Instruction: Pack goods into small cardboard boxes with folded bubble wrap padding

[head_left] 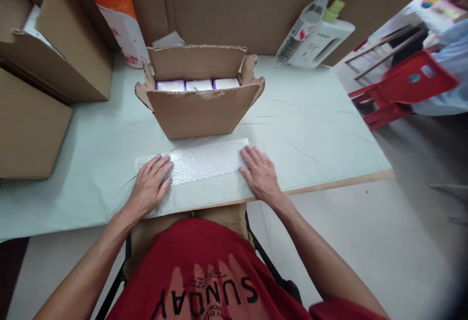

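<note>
A strip of bubble wrap (pixel 206 161) lies flat on the table in front of me, long side across. My left hand (pixel 151 181) rests palm down over its left end, fingers stretched out. On its right end lies my right hand (pixel 259 169), also flat, with the fingertips at the corner. Neither hand grips anything. Just behind the strip stands an open cardboard box (pixel 201 110) with its flaps up. Three white-topped packs with purple edges (pixel 198 85) sit side by side inside it.
Larger cardboard boxes (pixel 32 125) stand at the left. An orange-and-white bottle (pixel 120 22) is behind them. A clear bottle (pixel 305 27) and a white jug with a green cap (pixel 318 39) stand back right. Beyond the pale green tabletop (pixel 310 115), a person sits on a red chair (pixel 413 83).
</note>
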The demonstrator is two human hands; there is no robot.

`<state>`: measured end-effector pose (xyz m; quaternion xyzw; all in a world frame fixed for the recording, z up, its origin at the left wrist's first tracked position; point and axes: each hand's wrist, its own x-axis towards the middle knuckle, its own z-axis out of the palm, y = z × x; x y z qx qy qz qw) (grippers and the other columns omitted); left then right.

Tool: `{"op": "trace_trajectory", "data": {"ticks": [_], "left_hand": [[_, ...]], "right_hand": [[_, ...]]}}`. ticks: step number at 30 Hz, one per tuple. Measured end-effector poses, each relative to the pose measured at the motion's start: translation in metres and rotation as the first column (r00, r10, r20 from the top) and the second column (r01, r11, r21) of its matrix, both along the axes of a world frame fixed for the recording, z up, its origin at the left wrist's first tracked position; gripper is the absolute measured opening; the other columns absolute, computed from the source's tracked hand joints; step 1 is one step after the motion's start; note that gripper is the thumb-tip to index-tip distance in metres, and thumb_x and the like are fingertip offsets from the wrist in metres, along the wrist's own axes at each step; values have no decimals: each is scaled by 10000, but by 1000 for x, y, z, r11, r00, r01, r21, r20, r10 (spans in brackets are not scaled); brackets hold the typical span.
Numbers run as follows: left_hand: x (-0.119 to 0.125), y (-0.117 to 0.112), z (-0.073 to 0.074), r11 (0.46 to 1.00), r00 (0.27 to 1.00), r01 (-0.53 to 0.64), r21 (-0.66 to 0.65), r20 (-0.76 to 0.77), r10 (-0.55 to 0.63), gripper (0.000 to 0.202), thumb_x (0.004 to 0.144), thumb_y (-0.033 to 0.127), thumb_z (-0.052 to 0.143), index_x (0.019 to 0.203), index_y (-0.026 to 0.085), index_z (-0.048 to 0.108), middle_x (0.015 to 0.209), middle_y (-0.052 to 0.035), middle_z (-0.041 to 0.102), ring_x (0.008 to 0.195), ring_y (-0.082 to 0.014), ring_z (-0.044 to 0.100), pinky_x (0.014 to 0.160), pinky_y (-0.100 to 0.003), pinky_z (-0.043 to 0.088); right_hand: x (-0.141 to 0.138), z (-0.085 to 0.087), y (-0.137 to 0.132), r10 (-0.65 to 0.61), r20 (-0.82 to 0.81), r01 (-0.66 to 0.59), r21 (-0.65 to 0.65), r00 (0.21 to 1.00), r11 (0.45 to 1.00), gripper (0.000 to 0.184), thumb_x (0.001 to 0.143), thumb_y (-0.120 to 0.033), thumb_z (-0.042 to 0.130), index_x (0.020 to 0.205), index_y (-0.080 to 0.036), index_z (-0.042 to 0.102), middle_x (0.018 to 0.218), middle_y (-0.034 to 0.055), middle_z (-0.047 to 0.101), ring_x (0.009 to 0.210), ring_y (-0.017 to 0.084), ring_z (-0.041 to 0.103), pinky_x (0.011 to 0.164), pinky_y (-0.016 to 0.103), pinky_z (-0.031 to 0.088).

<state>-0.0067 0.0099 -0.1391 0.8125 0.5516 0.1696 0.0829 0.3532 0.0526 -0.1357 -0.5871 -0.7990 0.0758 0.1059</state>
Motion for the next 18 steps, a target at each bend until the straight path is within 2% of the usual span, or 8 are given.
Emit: {"op": "trace_trajectory", "data": {"ticks": [2, 4, 7, 9, 12, 15, 16, 18], "left_hand": [[-2, -1, 0, 1000, 1000, -4, -3, 6, 4, 414, 1027, 307, 405, 1386, 174, 562, 1496, -141, 565, 1449, -328, 434, 1134, -519, 402], [-2, 0, 1, 1000, 1000, -13, -11, 20, 14, 413, 1021, 302, 411, 1384, 178, 564, 1501, -140, 561, 1456, -328, 429, 1144, -532, 393], [-1, 2, 1, 1000, 998, -7, -25, 66, 9, 398, 1004, 293, 445, 1359, 184, 586, 1497, -134, 568, 1460, -324, 431, 1159, -542, 387], [1, 2, 3, 1000, 993, -15, -13, 118, 17, 366, 980, 275, 482, 1305, 185, 624, 1472, -134, 590, 1454, -322, 444, 1162, -541, 394], [15, -7, 14, 991, 960, -119, 63, 263, 98, 284, 936, 238, 539, 1173, 183, 685, 1393, -134, 644, 1437, -324, 470, 1165, -543, 399], [44, -19, 34, 976, 844, -213, 31, 510, 168, 210, 921, 232, 567, 1072, 187, 705, 1217, -116, 725, 1275, -286, 613, 1116, -503, 458], [55, -22, 41, 978, 775, -205, -47, 603, 191, 203, 921, 249, 579, 1070, 185, 700, 1163, -111, 738, 1182, -264, 662, 1071, -473, 496], [74, -24, 53, 959, 578, -104, -262, 769, 273, 285, 904, 326, 623, 1142, 176, 666, 1135, -120, 736, 1040, -237, 706, 936, -410, 567]], "right_hand": [[27, 6, -1, -161, 13, 161, 31, 987, 987, 473, 1027, -373, 408, 1419, -163, 570, 1520, 162, 533, 1416, 319, 464, 1122, 498, 370], [27, 10, 3, -254, -14, 254, 58, 967, 965, 459, 1011, -396, 426, 1340, -135, 613, 1447, 191, 583, 1325, 334, 526, 1071, 500, 401], [-1, 11, 16, -267, -71, 271, 63, 961, 960, 422, 953, -428, 517, 1220, -126, 644, 1415, 210, 593, 1270, 364, 536, 1037, 522, 407], [-18, 10, 24, -234, -163, 244, 44, 959, 969, 320, 906, -386, 559, 1090, -141, 654, 1369, 206, 623, 1236, 357, 554, 1029, 514, 412], [-22, 17, 24, -261, -378, 270, -32, 888, 962, 186, 864, -327, 549, 954, -181, 621, 1091, 137, 720, 991, 282, 646, 912, 445, 489], [-12, 40, 12, -325, -553, 349, -65, 768, 935, 279, 846, -392, 597, 1037, -189, 602, 922, 58, 696, 777, 217, 638, 743, 381, 531], [-12, 50, 6, -315, -587, 350, -58, 746, 935, 348, 839, -416, 628, 1099, -188, 594, 932, 51, 691, 762, 209, 638, 725, 375, 537], [-24, 68, -5, -243, -622, 270, -52, 744, 961, 468, 839, -434, 669, 1223, -186, 567, 978, 60, 698, 775, 204, 652, 728, 373, 549]]}}
